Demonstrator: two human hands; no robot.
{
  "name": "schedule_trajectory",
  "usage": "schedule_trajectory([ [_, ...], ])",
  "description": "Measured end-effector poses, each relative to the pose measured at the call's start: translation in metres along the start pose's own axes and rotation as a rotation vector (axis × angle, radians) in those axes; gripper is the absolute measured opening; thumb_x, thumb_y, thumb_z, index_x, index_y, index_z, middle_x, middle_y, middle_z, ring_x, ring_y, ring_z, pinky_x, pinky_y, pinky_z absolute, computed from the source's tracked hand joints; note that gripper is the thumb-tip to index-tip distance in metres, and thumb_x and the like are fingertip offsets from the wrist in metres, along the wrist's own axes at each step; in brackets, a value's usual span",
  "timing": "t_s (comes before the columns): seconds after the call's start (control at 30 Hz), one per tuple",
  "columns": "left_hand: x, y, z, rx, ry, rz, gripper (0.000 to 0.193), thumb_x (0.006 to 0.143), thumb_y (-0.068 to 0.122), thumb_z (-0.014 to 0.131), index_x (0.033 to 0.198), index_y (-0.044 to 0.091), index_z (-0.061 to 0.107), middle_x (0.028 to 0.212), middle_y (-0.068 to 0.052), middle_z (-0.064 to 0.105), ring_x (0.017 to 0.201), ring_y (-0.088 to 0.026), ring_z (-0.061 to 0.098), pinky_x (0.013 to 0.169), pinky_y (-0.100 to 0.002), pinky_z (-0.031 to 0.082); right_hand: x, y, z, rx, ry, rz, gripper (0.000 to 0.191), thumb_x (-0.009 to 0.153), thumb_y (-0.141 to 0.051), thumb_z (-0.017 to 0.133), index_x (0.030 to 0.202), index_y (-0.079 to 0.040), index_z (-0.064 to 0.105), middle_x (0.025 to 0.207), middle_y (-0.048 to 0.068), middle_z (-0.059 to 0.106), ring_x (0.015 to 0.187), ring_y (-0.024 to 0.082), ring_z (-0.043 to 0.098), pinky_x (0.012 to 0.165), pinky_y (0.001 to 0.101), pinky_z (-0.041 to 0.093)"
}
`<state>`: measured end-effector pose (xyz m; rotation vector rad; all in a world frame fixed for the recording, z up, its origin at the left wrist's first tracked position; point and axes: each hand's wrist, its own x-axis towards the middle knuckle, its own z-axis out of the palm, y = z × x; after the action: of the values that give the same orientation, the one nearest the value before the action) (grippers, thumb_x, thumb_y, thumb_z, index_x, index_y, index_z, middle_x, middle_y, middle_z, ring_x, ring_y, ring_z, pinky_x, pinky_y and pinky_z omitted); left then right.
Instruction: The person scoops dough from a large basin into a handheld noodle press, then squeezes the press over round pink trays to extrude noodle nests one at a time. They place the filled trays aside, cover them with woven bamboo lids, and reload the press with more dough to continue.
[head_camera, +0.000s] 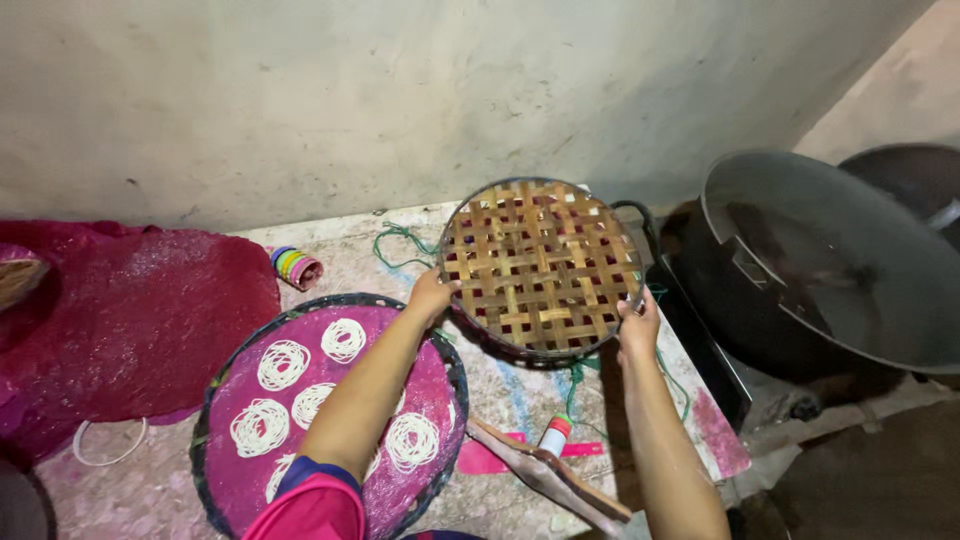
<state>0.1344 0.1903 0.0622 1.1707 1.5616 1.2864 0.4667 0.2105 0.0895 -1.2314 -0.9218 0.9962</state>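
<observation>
Nearest, at the bottom edge: a pink sleeve with a blue cuff (312, 498) on the left arm, and a wooden tool (548, 478) lying on the table (500, 395), with a small bottle with a red and green cap (555, 435) just beside it and a pink strip under both.

Left of that, flat on the table: a round tray (330, 415) lined with pink cloth, dark rim, carrying several white coils of noodle string (283, 364). Left forearm crossing above this tray, not touching it as far as can be told.

Further up, held above the table between both hands: a round woven bamboo tray (541, 266), tilted so its open lattice faces the camera. Left hand (432, 295) closed on its lower left rim, fingers curled round the edge. Right hand (637, 325) closed on its lower right rim, thumb on the front.

Beside the lifted tray, to the right: a big black pot (740, 300) with a wide metal lid (840, 250) leaning over it.

Far left: a heap of red cloth (130, 310), with a white ring (105, 450) near its lower edge. Towards the wall: a small stack of coloured bangles (295, 266) and a loose green string (400, 245) on the table. Beyond all, a bare pale wall (400, 90).
</observation>
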Motion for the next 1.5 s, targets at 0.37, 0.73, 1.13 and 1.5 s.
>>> schedule_trajectory([
  [0.37, 0.018, 0.001, -0.014, 0.628, 0.071, -0.06, 0.051, 0.08, 0.048, 0.08, 0.111, 0.008, 0.072, 0.106, -0.02, 0.073, 0.101, -0.039, 0.07, 0.088, -0.049, 0.055, 0.014, 0.009, 0.017, 0.044, -0.061, -0.06, 0.054, 0.091, 0.005, 0.064, 0.143, -0.004, 0.055, 0.122, 0.008, 0.072, 0.107, 0.018, 0.068, 0.093, 0.0311, 0.054],
  [0.73, -0.069, -0.015, -0.161, 0.296, 0.115, 0.249, 0.035, 0.094, 0.02, 0.067, 0.127, 0.008, 0.068, 0.103, -0.015, 0.077, 0.093, -0.027, 0.075, 0.084, -0.036, 0.058, -0.06, 0.044, 0.012, -0.44, -0.077, -0.529, 0.038, 0.097, -0.001, 0.07, 0.134, -0.004, 0.062, 0.119, 0.008, 0.061, 0.108, 0.021, 0.061, 0.098, 0.0333, 0.05],
  [1.13, -0.318, -0.067, -0.298, 0.784, 0.551, -0.073, 0.033, 0.091, 0.021, 0.068, 0.122, 0.008, 0.067, 0.117, -0.02, 0.066, 0.11, -0.04, 0.063, 0.093, -0.049, 0.051, -0.196, 0.048, 0.129, -1.088, -0.723, -0.705, 0.025, 0.088, -0.025, 0.077, 0.105, -0.006, 0.077, 0.107, 0.02, 0.065, 0.106, 0.039, 0.062, 0.091, 0.0473, 0.051],
  [1.5, -0.316, -0.075, -0.324, 0.916, 0.536, -0.243, 0.022, 0.092, 0.029, 0.07, 0.107, 0.012, 0.072, 0.113, -0.015, 0.062, 0.111, -0.036, 0.06, 0.092, -0.049, 0.05, -0.227, 0.047, 0.172, -1.137, -0.656, -0.46, 0.028, 0.089, -0.031, 0.079, 0.103, -0.006, 0.074, 0.098, 0.018, 0.07, 0.09, 0.041, 0.068, 0.076, 0.0514, 0.053],
])
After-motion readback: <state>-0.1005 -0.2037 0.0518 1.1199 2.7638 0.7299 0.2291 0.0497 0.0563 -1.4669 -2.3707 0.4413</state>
